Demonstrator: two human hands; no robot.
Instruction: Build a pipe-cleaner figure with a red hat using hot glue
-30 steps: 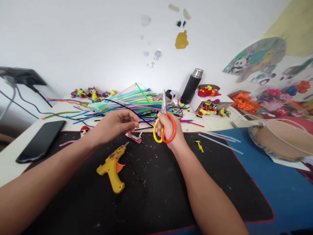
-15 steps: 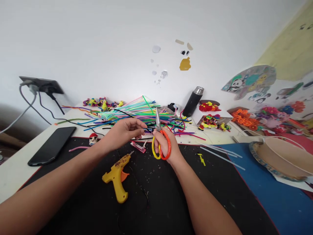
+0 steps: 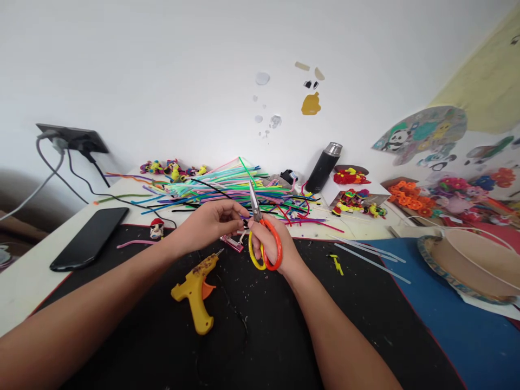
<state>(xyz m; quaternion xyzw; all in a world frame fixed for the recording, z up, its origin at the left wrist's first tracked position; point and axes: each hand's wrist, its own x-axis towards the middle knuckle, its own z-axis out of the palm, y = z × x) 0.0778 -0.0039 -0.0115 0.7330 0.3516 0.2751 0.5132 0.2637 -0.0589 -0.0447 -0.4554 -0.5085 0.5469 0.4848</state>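
Observation:
My right hand (image 3: 274,235) is closed around scissors (image 3: 265,244) with one orange and one yellow handle loop; their silver blades point up and away. Close beside it, the thumb and fingers of my left hand (image 3: 219,221) pinch a small black piece (image 3: 245,223), which looks like a bit of pipe cleaner. My right fingertips are right at its other end; whether they grip it is hidden. Below the hands, a pink box cutter (image 3: 232,244) and a yellow glue gun (image 3: 197,292) lie on the black mat (image 3: 284,336).
A heap of coloured pipe cleaners (image 3: 219,187) lies at the back, near a black flask (image 3: 324,169). To the left are a phone (image 3: 90,238) and a small red-hatted figure (image 3: 156,228). Clear glue sticks (image 3: 371,262), a yellow piece (image 3: 337,264) and a basket (image 3: 447,273) are on the right.
The scissors have tipped a little to the left, and my right hand has come closer to my left. The whole view has shifted slightly.

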